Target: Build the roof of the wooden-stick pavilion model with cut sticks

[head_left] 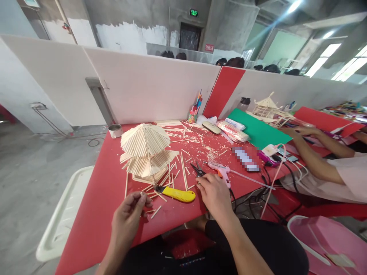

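Observation:
A layered pavilion model made of thin wooden sticks [146, 141] stands on the red table, its upper roof pointed and a wider roof below. In front of it, my left hand [130, 210] is closed in a pinch; a tiny pale spot shows at the fingertips, too small to identify. My right hand [213, 194] has its fingers curled over the dark handles of a pair of pliers [197, 169], whose jaws point away from me. A yellow utility knife [179, 194] lies between my hands, among loose wooden sticks [183, 170]. Beside the pliers rests a pink glue gun [222, 170].
On the red table [94, 221] are a tin can [115, 131], a pen holder [193, 114], packed sticks [232, 131] and a green board [260, 128]. Cables [258, 198] hang at the right edge. A co-worker's arms [318, 152] are farther right, above a pink bin [329, 244].

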`<state>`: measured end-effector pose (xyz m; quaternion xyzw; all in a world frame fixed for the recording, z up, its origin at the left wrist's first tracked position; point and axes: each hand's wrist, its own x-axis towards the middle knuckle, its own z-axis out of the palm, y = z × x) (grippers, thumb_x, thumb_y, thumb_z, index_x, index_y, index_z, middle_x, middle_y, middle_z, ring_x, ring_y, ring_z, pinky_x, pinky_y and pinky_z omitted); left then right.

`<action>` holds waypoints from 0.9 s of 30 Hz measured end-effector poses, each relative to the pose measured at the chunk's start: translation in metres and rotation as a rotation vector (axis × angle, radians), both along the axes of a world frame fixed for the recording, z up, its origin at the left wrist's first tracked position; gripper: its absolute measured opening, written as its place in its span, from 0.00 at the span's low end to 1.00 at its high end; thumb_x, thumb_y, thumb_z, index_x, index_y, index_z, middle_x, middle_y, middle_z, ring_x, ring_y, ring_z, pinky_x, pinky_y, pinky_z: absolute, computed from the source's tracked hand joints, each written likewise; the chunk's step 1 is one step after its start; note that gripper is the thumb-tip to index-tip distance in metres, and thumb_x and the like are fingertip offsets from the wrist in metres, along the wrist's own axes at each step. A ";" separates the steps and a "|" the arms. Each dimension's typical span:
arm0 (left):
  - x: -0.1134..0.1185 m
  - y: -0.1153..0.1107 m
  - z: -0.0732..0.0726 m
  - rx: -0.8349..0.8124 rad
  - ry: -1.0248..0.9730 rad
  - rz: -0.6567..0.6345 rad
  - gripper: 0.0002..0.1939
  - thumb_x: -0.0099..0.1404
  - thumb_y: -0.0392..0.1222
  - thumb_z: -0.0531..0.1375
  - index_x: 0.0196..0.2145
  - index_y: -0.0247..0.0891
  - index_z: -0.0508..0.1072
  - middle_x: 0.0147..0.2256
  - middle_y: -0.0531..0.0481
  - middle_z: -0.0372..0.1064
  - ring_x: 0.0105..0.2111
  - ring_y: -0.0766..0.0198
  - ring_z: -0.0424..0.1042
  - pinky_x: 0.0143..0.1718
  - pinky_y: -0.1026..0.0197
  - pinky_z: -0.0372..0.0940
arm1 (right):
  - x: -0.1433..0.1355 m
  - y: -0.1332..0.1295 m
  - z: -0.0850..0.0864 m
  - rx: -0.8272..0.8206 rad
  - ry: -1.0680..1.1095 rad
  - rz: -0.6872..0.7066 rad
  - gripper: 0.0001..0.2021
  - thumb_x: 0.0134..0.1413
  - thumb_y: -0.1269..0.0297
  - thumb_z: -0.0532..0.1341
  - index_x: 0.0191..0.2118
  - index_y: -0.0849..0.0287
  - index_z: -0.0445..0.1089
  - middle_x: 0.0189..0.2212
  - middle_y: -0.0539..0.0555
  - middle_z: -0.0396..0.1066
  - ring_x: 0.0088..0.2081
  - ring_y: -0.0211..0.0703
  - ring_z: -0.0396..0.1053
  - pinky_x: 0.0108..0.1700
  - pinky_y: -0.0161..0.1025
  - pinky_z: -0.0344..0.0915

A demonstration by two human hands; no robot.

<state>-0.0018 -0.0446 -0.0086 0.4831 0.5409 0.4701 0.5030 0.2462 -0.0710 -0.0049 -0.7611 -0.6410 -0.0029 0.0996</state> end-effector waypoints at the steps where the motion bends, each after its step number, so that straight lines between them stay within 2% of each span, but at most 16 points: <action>1: -0.004 0.002 -0.001 0.012 0.012 0.022 0.20 0.53 0.59 0.64 0.30 0.37 0.72 0.27 0.49 0.72 0.21 0.64 0.68 0.20 0.63 0.67 | 0.000 0.004 0.001 -0.030 0.024 0.071 0.12 0.60 0.69 0.55 0.44 0.52 0.73 0.41 0.55 0.70 0.46 0.48 0.64 0.46 0.41 0.57; 4: -0.014 0.011 -0.004 0.059 0.079 0.111 0.19 0.54 0.57 0.63 0.32 0.38 0.73 0.35 0.45 0.74 0.25 0.63 0.70 0.23 0.63 0.68 | 0.002 0.018 0.001 -0.103 0.061 0.175 0.06 0.56 0.69 0.60 0.35 0.52 0.75 0.35 0.52 0.71 0.41 0.43 0.67 0.40 0.35 0.58; 7: -0.018 0.026 -0.008 0.170 0.191 0.116 0.15 0.53 0.54 0.64 0.27 0.38 0.74 0.47 0.41 0.72 0.39 0.54 0.73 0.35 0.59 0.69 | 0.001 0.027 -0.002 -0.123 0.091 0.226 0.04 0.54 0.70 0.62 0.30 0.55 0.73 0.33 0.52 0.70 0.40 0.42 0.68 0.39 0.34 0.59; 9: -0.016 0.034 -0.012 0.226 0.235 0.079 0.14 0.53 0.53 0.64 0.24 0.39 0.74 0.47 0.40 0.73 0.46 0.50 0.72 0.44 0.54 0.67 | 0.001 0.027 -0.004 -0.105 0.116 0.234 0.05 0.54 0.71 0.62 0.28 0.57 0.72 0.33 0.54 0.71 0.40 0.44 0.68 0.41 0.35 0.59; 11: -0.011 0.039 -0.016 0.217 0.217 0.053 0.13 0.51 0.52 0.64 0.23 0.40 0.74 0.45 0.40 0.74 0.46 0.48 0.72 0.47 0.52 0.65 | 0.000 0.022 -0.005 -0.068 0.156 0.210 0.05 0.56 0.70 0.59 0.30 0.59 0.70 0.33 0.56 0.71 0.39 0.45 0.69 0.41 0.36 0.60; 16: 0.014 0.039 -0.025 0.129 0.039 -0.088 0.11 0.51 0.49 0.65 0.25 0.37 0.76 0.45 0.39 0.74 0.45 0.48 0.72 0.43 0.53 0.68 | -0.008 0.002 0.002 0.063 0.341 0.115 0.12 0.64 0.62 0.50 0.36 0.58 0.68 0.31 0.52 0.73 0.33 0.40 0.71 0.35 0.33 0.64; 19: 0.029 0.037 -0.026 0.128 -0.029 -0.124 0.10 0.50 0.46 0.66 0.23 0.37 0.76 0.44 0.38 0.75 0.47 0.48 0.71 0.44 0.54 0.67 | -0.028 -0.007 0.015 0.258 0.634 0.124 0.12 0.63 0.58 0.52 0.38 0.57 0.70 0.33 0.52 0.74 0.32 0.38 0.72 0.35 0.32 0.66; 21: 0.035 0.035 -0.022 0.093 -0.088 -0.113 0.10 0.49 0.46 0.67 0.23 0.36 0.75 0.42 0.38 0.75 0.43 0.50 0.73 0.41 0.56 0.69 | -0.044 -0.010 0.025 0.353 0.781 0.178 0.10 0.61 0.60 0.55 0.38 0.56 0.71 0.34 0.52 0.75 0.32 0.38 0.72 0.33 0.31 0.67; 24: 0.036 0.029 -0.013 -0.037 -0.269 -0.109 0.12 0.49 0.45 0.67 0.28 0.36 0.73 0.33 0.42 0.76 0.33 0.54 0.75 0.30 0.59 0.70 | -0.068 -0.009 0.040 0.417 0.813 0.241 0.09 0.60 0.62 0.55 0.37 0.56 0.72 0.33 0.51 0.75 0.32 0.36 0.71 0.31 0.29 0.66; 27: 0.027 0.020 0.000 -0.195 -0.502 -0.109 0.13 0.48 0.39 0.66 0.33 0.37 0.70 0.27 0.49 0.74 0.26 0.60 0.73 0.23 0.62 0.67 | -0.086 0.000 0.049 0.509 0.714 0.261 0.09 0.60 0.65 0.55 0.36 0.57 0.72 0.32 0.51 0.74 0.32 0.37 0.71 0.32 0.30 0.65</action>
